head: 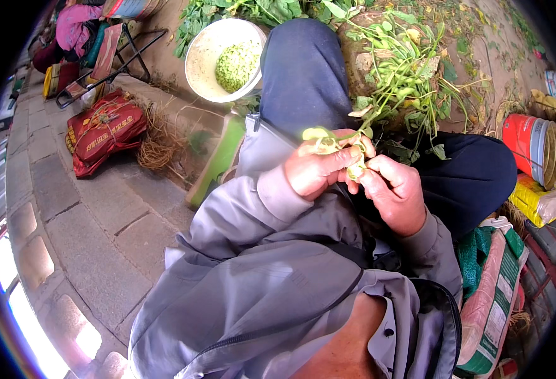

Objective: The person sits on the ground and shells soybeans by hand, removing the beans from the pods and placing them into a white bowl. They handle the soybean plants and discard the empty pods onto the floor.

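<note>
My left hand holds green bean pods on a stem above my lap. Its thumb presses on a pale, split-looking pod. My right hand pinches the lower end of that same pod between thumb and fingers. The hands nearly touch, and the fingers hide part of the pod. Beyond them, a heap of bean plants with full green pods spreads over my knee and the ground. Left of my raised knee stands a white plastic bucket with shelled green beans inside.
A red plastic bag lies on the paving at left, beside dry roots. A folding stool stands behind it, near a person in pink. At right are a red tin bucket and a green-and-white sack.
</note>
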{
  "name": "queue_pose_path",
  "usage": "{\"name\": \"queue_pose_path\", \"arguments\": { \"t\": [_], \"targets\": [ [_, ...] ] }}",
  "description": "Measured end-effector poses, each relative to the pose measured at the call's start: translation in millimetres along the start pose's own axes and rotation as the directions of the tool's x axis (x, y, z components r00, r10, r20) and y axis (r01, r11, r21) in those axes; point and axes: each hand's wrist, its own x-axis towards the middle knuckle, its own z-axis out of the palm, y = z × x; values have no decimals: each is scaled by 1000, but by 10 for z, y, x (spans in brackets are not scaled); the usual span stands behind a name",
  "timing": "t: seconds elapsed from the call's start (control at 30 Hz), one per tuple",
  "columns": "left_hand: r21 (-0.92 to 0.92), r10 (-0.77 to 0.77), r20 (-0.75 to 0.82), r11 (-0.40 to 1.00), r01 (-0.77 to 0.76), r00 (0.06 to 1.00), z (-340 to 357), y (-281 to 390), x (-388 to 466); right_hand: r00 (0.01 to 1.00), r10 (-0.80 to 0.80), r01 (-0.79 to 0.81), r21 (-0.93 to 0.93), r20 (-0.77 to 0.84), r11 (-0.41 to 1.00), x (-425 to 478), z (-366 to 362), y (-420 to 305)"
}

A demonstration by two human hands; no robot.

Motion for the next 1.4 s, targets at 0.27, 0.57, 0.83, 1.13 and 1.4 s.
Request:
{"name": "queue_pose_path", "arguments": {
  "t": [0.27,0.57,0.83,1.13,1.4],
  "targets": [
    [-142,-13,-26,990,9,1000,-46,-81,66,956,-294,249,-493,-15,834,36,63,127],
    [-108,-79,0,991,79,997,-17,-36,24,924,-232,126,-332,-303,935,121,-42,148],
    [-50,-119,25,991,120,993,-86,-50,22,982,190,-188,223,12,957,181,-89,145],
    [-135,-53,119,988,69,991,-144,-31,-17,976,207,-216,351,64,911,205,-100,122],
    [-116,44,45,992,-39,998,-65,-41,43,922,368,-374,507,117,776,208,-122,154]
  ]
}}
